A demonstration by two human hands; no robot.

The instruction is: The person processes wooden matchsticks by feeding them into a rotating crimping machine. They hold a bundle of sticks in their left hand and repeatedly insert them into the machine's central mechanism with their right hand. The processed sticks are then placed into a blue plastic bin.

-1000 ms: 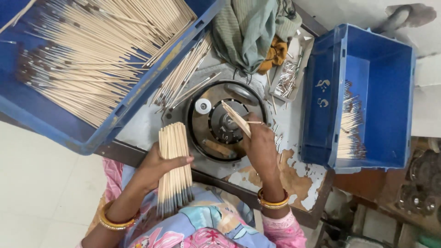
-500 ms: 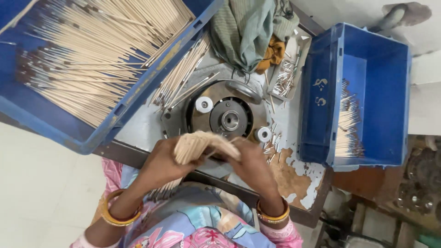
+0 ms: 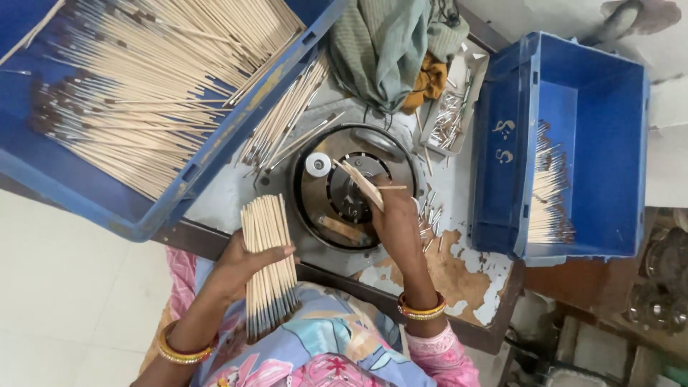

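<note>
My left hand (image 3: 247, 261) grips a thick bundle of thin wooden sticks (image 3: 266, 244) with dark tips pointing toward me, held over the table's near edge. My right hand (image 3: 393, 218) holds a few sticks (image 3: 362, 183) fanned out over the round metal machine plate (image 3: 337, 215) in the middle of the table. A white round knob (image 3: 318, 164) sits on the plate's left side.
A large blue crate of sticks (image 3: 136, 93) fills the upper left. Loose sticks (image 3: 283, 122) lie beside it. A smaller blue crate (image 3: 573, 143) with a few sticks stands at right. A green cloth (image 3: 387, 46) and a tray of small metal parts (image 3: 451, 107) lie behind the plate.
Half a second ago both hands met over the bundle near the table edge. Now they are apart: the left keeps the bundle, the right has carried a few sticks to the plate.
</note>
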